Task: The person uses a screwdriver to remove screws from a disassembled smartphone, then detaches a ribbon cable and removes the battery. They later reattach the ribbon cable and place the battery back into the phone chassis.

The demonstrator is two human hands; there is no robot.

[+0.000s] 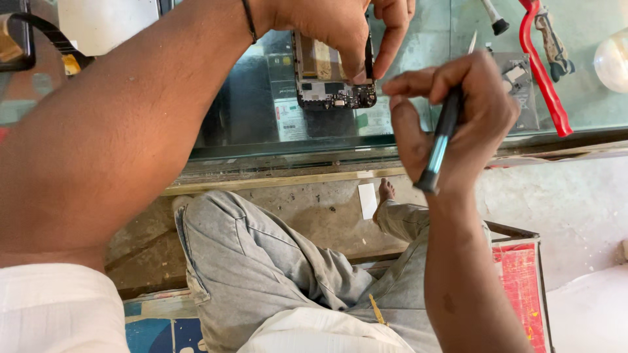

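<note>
Opened smartphone (332, 77), back cover off, circuit board and dark lower components exposed, held above the glass counter (261, 117) near its front edge. Left hand (340, 26): grip clamped on the phone, thumb and fingers pinching its right side and upper body; a dark band circles the wrist. Right hand (451, 111), just right of the phone: grip closed around a slim dark screwdriver (445, 131) with a bluish handle end, its fine metal tip pointing up and away past the knuckles, handle end projecting below the palm. The tip is apart from the phone. On the counter beyond the right hand: a small grey metal part (520, 78), a red-handled tool (543, 78) lying lengthwise, and a black-tipped tool (494, 18). Below the counter edge: the person's legs in grey trousers (275, 261), a bare foot (386, 191) on the concrete floor, and a red printed box (520, 281) at right.
</note>
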